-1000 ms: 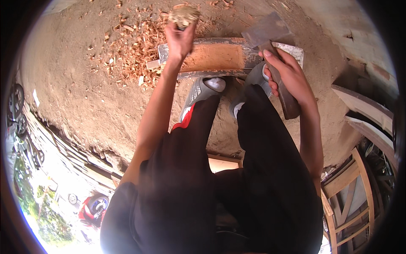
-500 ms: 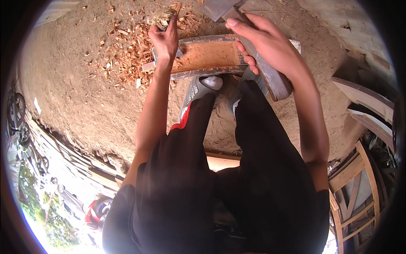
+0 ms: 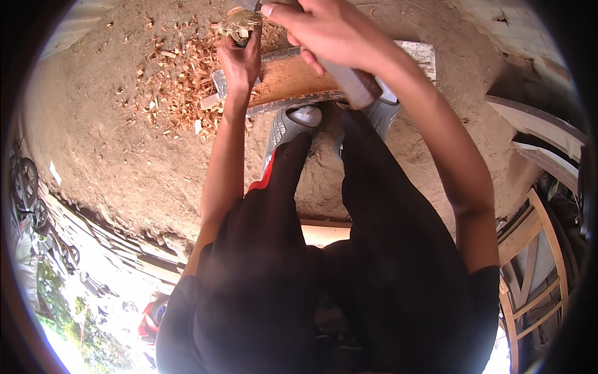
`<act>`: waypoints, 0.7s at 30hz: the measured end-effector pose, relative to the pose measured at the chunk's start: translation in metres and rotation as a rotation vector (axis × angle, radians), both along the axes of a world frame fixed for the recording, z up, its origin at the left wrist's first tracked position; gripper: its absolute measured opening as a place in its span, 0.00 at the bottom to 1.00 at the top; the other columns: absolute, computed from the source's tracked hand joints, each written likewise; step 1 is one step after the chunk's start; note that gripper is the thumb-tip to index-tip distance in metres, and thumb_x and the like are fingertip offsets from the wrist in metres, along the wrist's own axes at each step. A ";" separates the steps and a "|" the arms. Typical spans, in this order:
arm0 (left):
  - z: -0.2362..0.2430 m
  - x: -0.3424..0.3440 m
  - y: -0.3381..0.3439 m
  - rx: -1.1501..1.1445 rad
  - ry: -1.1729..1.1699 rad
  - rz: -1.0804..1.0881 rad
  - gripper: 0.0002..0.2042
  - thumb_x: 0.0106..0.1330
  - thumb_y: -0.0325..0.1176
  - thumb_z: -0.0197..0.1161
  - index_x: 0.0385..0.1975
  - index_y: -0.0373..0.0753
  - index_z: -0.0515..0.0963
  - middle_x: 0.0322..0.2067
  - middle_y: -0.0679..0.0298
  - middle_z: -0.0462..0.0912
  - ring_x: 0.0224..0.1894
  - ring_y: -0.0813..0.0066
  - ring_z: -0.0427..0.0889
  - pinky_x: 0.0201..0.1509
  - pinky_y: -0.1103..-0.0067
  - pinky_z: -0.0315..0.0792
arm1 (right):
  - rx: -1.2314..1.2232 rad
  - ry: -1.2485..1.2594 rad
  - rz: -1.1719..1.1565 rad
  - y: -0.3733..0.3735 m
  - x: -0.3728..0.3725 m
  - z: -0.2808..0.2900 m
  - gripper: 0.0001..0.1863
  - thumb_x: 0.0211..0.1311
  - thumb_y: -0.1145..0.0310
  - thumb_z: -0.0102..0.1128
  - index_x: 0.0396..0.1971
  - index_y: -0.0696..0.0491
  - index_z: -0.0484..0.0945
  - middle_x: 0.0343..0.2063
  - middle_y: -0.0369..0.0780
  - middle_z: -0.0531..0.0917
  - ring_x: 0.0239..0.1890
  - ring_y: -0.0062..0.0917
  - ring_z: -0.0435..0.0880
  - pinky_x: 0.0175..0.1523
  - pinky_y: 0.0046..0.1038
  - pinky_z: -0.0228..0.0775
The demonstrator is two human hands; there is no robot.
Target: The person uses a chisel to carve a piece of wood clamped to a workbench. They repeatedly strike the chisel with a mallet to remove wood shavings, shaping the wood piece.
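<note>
My left hand is closed around a chisel standing over the workpiece; the frayed, mushroomed top of its handle shows above my fist. A curved wooden piece, hollowed orange-brown inside with dark, flaking edges, lies across the ground in front of my feet. My right hand grips a hammer by its thick wooden handle. The hammer's head is mostly cut off and hidden at the top, close beside the chisel's frayed top. My hand and the hammer cover part of the wooden piece.
Wood chips litter the dirt ground around the left end of the piece. My grey shoes are against its near edge. Curved boards and a wooden frame stand at the right. Stacked planks and parked motorcycles are at the left.
My right hand and the hammer have swung up and left, bringing the head beside the chisel top. My left hand keeps its grip on the chisel, almost in the same place.
</note>
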State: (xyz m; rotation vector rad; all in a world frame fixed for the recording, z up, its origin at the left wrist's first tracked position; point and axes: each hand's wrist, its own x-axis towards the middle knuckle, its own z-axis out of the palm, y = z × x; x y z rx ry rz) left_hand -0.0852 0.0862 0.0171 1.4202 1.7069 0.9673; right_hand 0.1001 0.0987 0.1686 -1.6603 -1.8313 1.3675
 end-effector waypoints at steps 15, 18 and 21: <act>-0.003 0.005 -0.009 0.124 -0.203 -0.033 0.19 0.73 0.39 0.67 0.22 0.29 0.82 0.14 0.64 0.78 0.17 0.81 0.70 0.20 0.72 0.63 | -0.356 0.159 0.081 0.003 0.031 0.037 0.20 0.82 0.56 0.47 0.41 0.61 0.72 0.23 0.38 0.78 0.21 0.26 0.80 0.28 0.35 0.74; -0.003 -0.007 -0.003 -0.042 0.032 -0.097 0.16 0.74 0.38 0.66 0.30 0.29 0.84 0.17 0.66 0.80 0.19 0.83 0.71 0.22 0.74 0.64 | -0.346 0.307 -0.014 -0.011 0.039 0.032 0.17 0.83 0.58 0.46 0.45 0.58 0.71 0.25 0.37 0.77 0.22 0.22 0.79 0.28 0.32 0.75; -0.016 -0.005 0.000 0.094 -0.007 -0.083 0.17 0.74 0.38 0.66 0.27 0.30 0.84 0.15 0.66 0.80 0.17 0.82 0.71 0.21 0.74 0.65 | -0.407 0.279 -0.081 -0.017 0.041 0.034 0.17 0.84 0.57 0.47 0.47 0.58 0.71 0.25 0.37 0.77 0.22 0.22 0.79 0.27 0.31 0.74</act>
